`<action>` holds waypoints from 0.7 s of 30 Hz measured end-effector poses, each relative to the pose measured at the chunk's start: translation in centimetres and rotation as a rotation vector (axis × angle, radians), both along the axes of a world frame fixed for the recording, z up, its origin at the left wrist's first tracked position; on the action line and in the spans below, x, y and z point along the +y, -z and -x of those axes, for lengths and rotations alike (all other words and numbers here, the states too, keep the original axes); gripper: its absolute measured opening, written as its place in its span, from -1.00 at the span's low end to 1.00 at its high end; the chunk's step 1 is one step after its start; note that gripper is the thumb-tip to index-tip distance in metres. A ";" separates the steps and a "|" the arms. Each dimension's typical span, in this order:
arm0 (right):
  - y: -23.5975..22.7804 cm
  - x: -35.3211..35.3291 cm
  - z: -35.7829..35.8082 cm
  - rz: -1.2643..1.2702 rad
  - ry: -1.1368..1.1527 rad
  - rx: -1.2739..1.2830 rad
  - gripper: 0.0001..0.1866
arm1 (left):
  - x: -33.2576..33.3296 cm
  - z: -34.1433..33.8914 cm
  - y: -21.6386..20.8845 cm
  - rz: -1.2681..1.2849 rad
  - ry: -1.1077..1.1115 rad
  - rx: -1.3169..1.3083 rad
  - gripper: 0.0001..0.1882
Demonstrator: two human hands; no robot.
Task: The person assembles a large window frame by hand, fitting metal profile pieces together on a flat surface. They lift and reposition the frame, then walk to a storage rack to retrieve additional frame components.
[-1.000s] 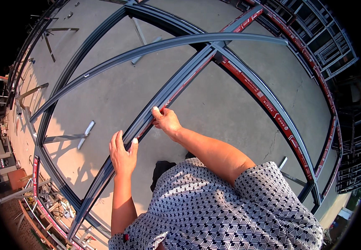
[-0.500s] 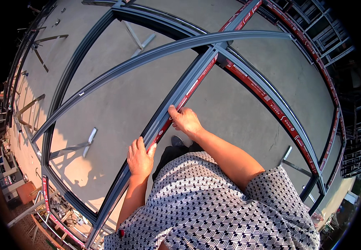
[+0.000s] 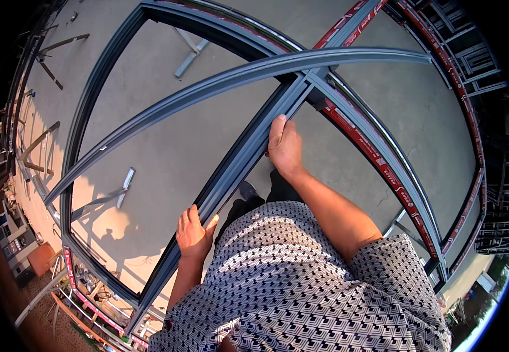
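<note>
A large dark grey metal window frame lies in front of me at about waist height. Its middle bar slants from lower left to upper right. My left hand is closed over the bar's nearer end, thumb on the right side. Farther up, my right hand grips the same bar, its thumb along the top. A long loose grey profile lies across the frame, passing over the bar near its junction with the crossbar, which carries red film. Both hands' fingertips are partly hidden.
Metal support legs stand on the concrete floor beneath the frame. More metal frames are stacked at the far right. Machinery and boxes stand at the left edge, with scraps at lower left. My shoe shows below the bar.
My right hand has moved farther up the bar, and my left hand slightly down and left. The red strip along the bar's near side no longer shows; grey metal is seen there.
</note>
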State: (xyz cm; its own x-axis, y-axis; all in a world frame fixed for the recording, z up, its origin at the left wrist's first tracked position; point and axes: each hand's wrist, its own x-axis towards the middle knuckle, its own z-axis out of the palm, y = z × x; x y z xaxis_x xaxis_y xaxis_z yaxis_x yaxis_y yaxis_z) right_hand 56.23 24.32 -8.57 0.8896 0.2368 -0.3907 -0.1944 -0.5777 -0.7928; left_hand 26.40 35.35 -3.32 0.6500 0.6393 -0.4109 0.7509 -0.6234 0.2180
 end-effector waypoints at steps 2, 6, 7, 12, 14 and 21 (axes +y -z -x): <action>0.0 -0.2 0.1 -0.059 -0.021 0.077 -0.35 | -0.2 -1.0 -0.2 0.004 -0.014 -0.006 -0.19; -1.0 0.0 0.1 -0.091 -0.047 0.184 -0.42 | -0.3 -4.6 -0.3 0.046 0.004 -0.036 -0.12; -0.3 -0.2 0.1 -0.092 -0.060 0.153 -0.43 | -0.4 -5.7 -0.4 0.048 0.027 -0.051 -0.11; 0.4 -0.8 0.8 -0.147 -0.083 0.137 -0.47 | -0.9 -9.2 0.0 0.047 0.056 -0.128 -0.09; 0.6 -1.0 1.1 -0.140 -0.100 0.151 -0.46 | -0.9 -9.6 0.3 0.039 0.054 -0.106 -0.09; -1.5 -0.5 0.5 -0.193 -0.097 0.247 -0.42 | -1.0 -9.5 1.2 -0.075 0.079 -0.135 -0.16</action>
State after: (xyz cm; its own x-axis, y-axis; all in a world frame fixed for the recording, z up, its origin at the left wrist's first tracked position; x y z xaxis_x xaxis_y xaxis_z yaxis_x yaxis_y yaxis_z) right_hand 55.71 23.85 -7.04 0.7434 0.4064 -0.5313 -0.3460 -0.4462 -0.8253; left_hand 35.88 34.35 -4.51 0.7454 0.6097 -0.2695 0.6660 -0.6974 0.2645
